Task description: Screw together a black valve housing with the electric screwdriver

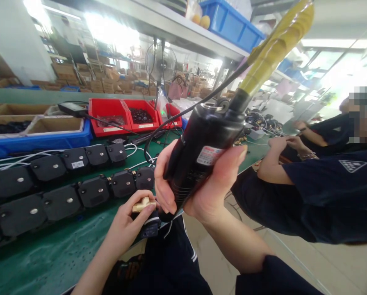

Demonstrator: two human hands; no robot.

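Factory assy line: green bench (63, 250), parts bins (109, 116), stacked cartons (94, 80).

You sit at a green bench (63, 250). Beyond your hands a grey shelf (183, 30) carries a blue crate (229, 24); stacked cardboard boxes (87, 78) fill the far room under glaring lights. Right of your hands, bright windows (333, 69) and pale floor (294, 266).

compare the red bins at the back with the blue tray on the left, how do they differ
The red plastic bins are smaller and stand side by side in a row; the long blue plastic tray is one wide, shallow piece. One red bin holds dark small parts, while the blue tray carries brown cardboard boxes. Both sit on the green workbench behind the rows of black housings.
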